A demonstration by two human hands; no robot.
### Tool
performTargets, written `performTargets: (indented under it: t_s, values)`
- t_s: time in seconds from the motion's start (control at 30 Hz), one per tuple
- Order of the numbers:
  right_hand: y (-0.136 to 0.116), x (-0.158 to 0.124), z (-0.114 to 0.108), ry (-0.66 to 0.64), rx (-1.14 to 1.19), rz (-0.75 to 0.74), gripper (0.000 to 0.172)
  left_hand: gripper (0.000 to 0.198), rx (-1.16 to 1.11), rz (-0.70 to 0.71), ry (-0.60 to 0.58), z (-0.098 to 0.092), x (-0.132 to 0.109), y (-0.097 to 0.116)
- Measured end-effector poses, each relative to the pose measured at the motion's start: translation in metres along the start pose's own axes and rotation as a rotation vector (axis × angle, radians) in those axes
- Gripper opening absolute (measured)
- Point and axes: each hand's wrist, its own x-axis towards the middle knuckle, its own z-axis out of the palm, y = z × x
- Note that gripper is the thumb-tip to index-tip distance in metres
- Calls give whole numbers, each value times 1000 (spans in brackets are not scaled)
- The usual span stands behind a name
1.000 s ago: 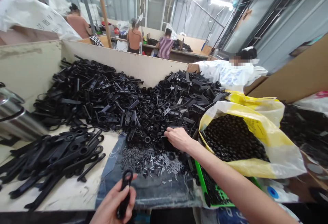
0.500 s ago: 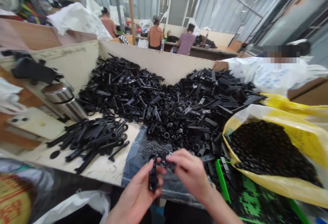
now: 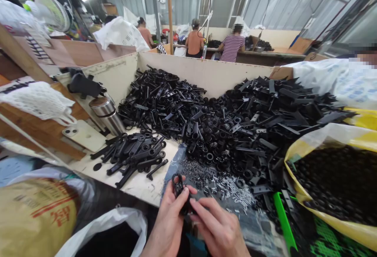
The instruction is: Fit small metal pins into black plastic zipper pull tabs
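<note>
My left hand (image 3: 170,218) is closed around a long black plastic part (image 3: 178,185) with a ring-shaped upper end, its thumb lying across the middle. Against the lower end of that part, the fingers of my right hand (image 3: 219,223) are pinched; whatever small piece may be between them is hidden. Just beyond both hands, tiny silvery pins (image 3: 235,190) lie scattered on a dark blue sheet (image 3: 173,172). To the left is a smaller heap of long black parts with ring ends (image 3: 137,151).
Large heaps of black plastic parts (image 3: 165,100) fill the walled bench. A steel flask (image 3: 107,115) and a phone (image 3: 85,135) stand at left. At right are a yellow-white sack (image 3: 297,194) of small black pieces and a green crate (image 3: 284,217). Several people sit nearby.
The view has swung left, so the scene sits further right. My right hand has come from beside the black part to its lower end. My left thumb now lies across it.
</note>
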Motion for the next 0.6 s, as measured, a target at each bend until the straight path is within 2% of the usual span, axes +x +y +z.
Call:
performTargets:
  t_s: [0.17, 0.33, 0.6]
  values:
    - [-5, 6, -2, 86, 170, 53, 28, 44, -28, -24, -73, 0, -3, -2]
    - [-11, 8, 2, 146, 156, 56, 31, 42, -71, -28, -103, 1, -8, -5]
    - [-11, 8, 3, 153, 148, 51, 32, 49, -103, -47, -103, 7, -12, -7]
